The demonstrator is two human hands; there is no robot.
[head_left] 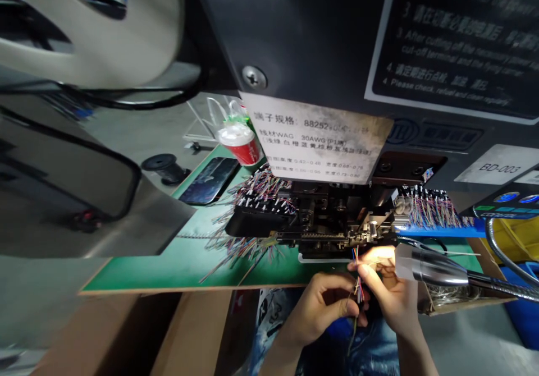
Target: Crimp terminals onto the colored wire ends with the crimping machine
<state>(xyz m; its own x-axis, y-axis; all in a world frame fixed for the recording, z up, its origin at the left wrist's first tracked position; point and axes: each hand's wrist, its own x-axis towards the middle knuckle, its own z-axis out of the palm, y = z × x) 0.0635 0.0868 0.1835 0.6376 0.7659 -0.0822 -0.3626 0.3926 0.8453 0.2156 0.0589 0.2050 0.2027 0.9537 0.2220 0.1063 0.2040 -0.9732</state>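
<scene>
Multicoloured thin wires point(359, 289) were pinched by left hand point(324, 308) and right hand point(389, 289), fingers nearly closed, before one green tabletop point(168, 272); right hand partly blocked by one silver gooseneck lamp point(446, 269). "30AWG" was read on one stained white label point(315, 134), "BD-003" on one white sticker point(499, 164). One red-and-white cup point(244, 150) and one black phone point(210, 180) were noted.

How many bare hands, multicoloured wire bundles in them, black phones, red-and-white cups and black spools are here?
Bare left hand and right hand: 2
Multicoloured wire bundle: 1
Black rectangular phone: 1
Red-and-white cup: 1
Black round spool: 1
Total: 6
</scene>
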